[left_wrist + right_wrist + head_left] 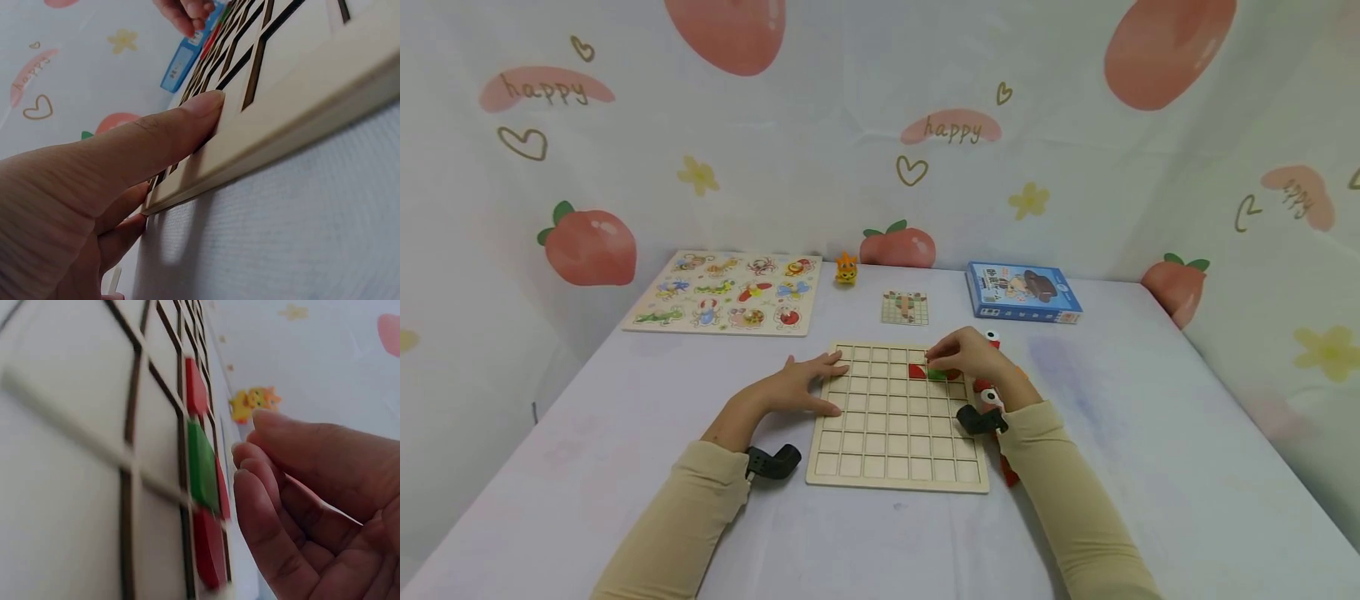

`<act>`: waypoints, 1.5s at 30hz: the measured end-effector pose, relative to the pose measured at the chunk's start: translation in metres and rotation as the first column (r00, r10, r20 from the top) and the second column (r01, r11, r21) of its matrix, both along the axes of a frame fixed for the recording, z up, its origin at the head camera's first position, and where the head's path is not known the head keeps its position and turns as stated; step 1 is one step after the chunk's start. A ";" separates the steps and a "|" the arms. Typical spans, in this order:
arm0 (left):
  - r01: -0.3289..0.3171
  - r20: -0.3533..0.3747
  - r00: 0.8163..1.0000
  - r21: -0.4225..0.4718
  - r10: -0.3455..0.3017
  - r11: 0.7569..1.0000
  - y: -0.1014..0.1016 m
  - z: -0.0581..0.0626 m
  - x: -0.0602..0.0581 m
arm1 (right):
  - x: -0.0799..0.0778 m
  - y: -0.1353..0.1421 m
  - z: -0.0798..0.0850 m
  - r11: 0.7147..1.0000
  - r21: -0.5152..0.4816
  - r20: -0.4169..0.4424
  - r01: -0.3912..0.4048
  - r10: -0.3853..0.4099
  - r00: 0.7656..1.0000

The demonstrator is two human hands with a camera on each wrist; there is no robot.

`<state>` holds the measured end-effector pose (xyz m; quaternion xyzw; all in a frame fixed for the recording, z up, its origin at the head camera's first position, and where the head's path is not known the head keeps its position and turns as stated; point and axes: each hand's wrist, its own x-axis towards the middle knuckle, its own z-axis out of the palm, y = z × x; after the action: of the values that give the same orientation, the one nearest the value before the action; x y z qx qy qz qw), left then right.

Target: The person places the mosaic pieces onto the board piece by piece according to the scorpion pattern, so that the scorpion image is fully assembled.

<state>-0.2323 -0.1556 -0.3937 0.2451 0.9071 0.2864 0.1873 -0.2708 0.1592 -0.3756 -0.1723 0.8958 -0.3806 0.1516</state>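
Observation:
A pale wooden grid board [877,422] lies flat in front of me. My left hand [793,385] rests at its left edge, fingers spread; in the left wrist view the thumb [156,140] touches the board's top face. Over the upper right cells is my right hand [972,354], its thumb and fingertips close together; the right wrist view shows nothing between them. Near it sit a red piece [917,372], a green piece [201,465] and another red piece [209,547] in one row. One more red piece [222,487] shows behind the green one.
Red pieces with white eye shapes [991,397] lie along the board's right side, partly under my right arm. Behind stand a small pattern card [895,309], an orange toy figure [846,269], a blue box [1024,292] and an insect puzzle board [726,301].

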 end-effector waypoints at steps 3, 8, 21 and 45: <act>0.003 0.000 1.000 -0.002 -0.003 1.000 0.000 0.000 -0.001 | 0.001 0.014 0.002 0.999 0.014 0.010 0.031 -0.031 0.999; 0.004 -0.009 1.000 -0.004 -0.004 1.000 0.000 0.001 -0.001 | 0.003 0.038 0.004 0.996 0.016 0.011 0.092 -0.093 0.996; -0.002 -0.015 1.000 0.010 0.002 1.000 -0.001 0.003 0.000 | 0.006 0.086 0.005 0.985 0.051 0.002 0.164 -0.164 0.986; -0.004 0.011 1.000 0.017 0.004 1.000 0.000 0.000 0.003 | 0.008 0.128 -0.013 0.992 0.038 0.117 0.119 -0.123 0.986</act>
<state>-0.2298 -0.1557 -0.3933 0.2432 0.9042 0.2957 0.1895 -0.2629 0.2876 -0.3884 -0.0923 0.8998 -0.3847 0.1840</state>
